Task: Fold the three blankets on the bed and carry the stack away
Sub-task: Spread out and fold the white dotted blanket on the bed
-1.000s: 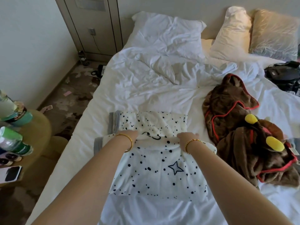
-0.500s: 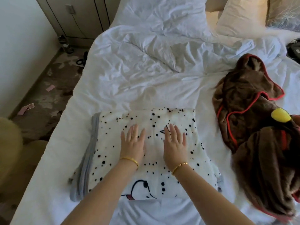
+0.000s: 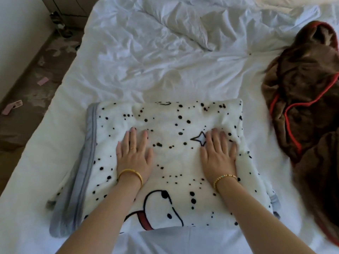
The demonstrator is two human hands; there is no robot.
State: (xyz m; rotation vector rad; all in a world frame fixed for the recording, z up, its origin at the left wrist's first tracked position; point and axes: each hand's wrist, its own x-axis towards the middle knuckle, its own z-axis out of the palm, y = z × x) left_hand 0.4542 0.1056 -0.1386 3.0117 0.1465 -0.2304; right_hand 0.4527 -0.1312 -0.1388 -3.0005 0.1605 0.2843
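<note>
Folded white blanket with black spots (image 3: 176, 162) lying flat on the white bed (image 3: 146, 70), nearest the camera, grey trim (image 3: 80, 176) running down its left edge and a cartoon figure outlined in black and red on its near part. Left hand (image 3: 133, 153) pressed palm-down on the spotted blanket left of its middle, fingers straight and slightly spread, ring on one finger, gold bangle (image 3: 130, 174) at the wrist. Right hand (image 3: 218, 154) pressed palm-down right of the middle, fingers straight, just beside a small outlined star (image 3: 200, 138), beaded gold bracelet (image 3: 224, 178) at the wrist. Both hands flat and gripping nothing, well apart from each other. Fold of the spotted blanket bunched up against the outer side of the right hand.

Right of the spotted blanket, apart from it on the sheet, a brown blanket with red edging (image 3: 302, 92) in a loose unfolded heap, running off the right edge of the view. Beyond the spotted blanket, rumpled white duvet (image 3: 165, 33) across the far part of the bed. Left of the spotted blanket, past the bed's side, patterned brown floor (image 3: 36, 70) with small pink cards (image 3: 12, 107) scattered on it, a pale wall (image 3: 18, 33) alongside, and dark items too blurred to name at the far corner.
</note>
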